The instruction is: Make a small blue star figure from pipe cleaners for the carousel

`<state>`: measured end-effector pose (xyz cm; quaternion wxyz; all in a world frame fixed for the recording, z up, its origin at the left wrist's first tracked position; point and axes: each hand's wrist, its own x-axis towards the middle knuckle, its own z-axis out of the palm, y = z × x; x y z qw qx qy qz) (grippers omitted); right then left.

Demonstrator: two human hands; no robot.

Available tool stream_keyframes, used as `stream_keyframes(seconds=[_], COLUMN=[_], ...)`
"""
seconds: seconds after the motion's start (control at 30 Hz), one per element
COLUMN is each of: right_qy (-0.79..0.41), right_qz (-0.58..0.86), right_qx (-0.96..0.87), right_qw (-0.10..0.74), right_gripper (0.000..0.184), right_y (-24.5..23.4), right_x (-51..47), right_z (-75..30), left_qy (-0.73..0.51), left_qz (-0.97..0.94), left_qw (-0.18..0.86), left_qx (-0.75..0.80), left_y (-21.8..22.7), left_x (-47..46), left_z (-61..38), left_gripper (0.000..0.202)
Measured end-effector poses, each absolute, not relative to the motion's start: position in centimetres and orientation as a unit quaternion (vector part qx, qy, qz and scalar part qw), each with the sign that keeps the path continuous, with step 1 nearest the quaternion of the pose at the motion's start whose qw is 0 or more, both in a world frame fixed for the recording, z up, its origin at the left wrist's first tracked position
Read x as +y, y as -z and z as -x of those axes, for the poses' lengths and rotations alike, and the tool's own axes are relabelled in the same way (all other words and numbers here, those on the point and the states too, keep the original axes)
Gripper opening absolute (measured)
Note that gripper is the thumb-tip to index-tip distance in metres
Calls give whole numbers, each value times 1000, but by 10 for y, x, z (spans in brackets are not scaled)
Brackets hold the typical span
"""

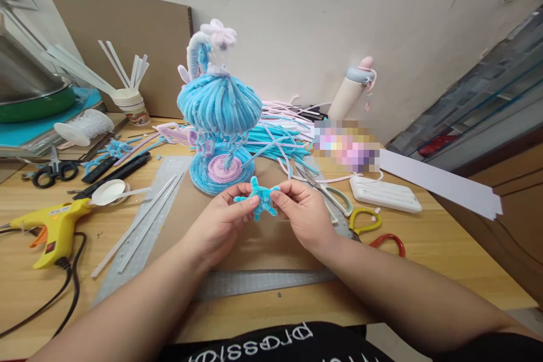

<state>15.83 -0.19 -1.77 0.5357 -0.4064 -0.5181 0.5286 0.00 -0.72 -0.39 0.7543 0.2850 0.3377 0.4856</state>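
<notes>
Between my two hands is a small blue fuzzy piece bent from pipe cleaner (pixel 263 198), with several short arms sticking out like a star. My left hand (pixel 229 212) pinches its left side between thumb and fingers. At its right edge my right hand (pixel 303 212) grips one arm of it with thumb and forefinger. Just beyond them stands a pipe-cleaner lamp (pixel 219 104) with a ribbed blue shade, a pale flower on top and a round blue base (pixel 199 172) with a pink centre.
A yellow glue gun (pixel 59 226) and black-handled scissors (pixel 55 171) lie at left, near a wire spool (pixel 83 126) and a paper cup (pixel 132 107). Blue pipe cleaners (pixel 275 141) lie behind the lamp. Scissors (pixel 337 195), a white power bank (pixel 386 193) and a bottle (pixel 350 93) are at right.
</notes>
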Motion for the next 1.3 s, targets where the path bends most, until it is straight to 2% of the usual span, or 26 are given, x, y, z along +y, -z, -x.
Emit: stream_keyframes(seconds=[0.23,0.4,0.53,0.77,0.87,1.0,1.1,1.2,1.3], right_qy=[-554,-599,-578,-439,-428,-442,-348,-173,-23], right_qz=[402,397,408,474,499,477,451,399,352], right_qx=[-531,-498,-517,-612,-614,-645,-738,-842,-894], right_qw=[499,485,482,455,437,401,363,318,276], right_gripper=[22,25,26,28,28,9,17,14,24], right_y=[14,17,16,12,11,10,10,8,5], right_x=[-2,-1,0,-4,-7,-12,-13,-11,-6], right_z=[-160,-159,-160,-160,-158,-156,-159,-166,-174], left_qy=[-469,-455,-435,-482,-490,-501,-495,-471,-438], left_qz=[-368,-321,-349,-445,-498,-538,-529,-537,-552], left_qw=[712,743,744,611,524,437,438,453,465], left_qx=[372,371,369,443,487,519,532,534,535], left_y=[2,2,2,7,8,6,4,4,5], left_x=[-6,-4,-5,-8,-11,-12,-10,-10,-9], left_z=[3,3,1,-2,-3,-2,0,0,1], left_gripper=[16,14,19,17,16,14,15,16,17])
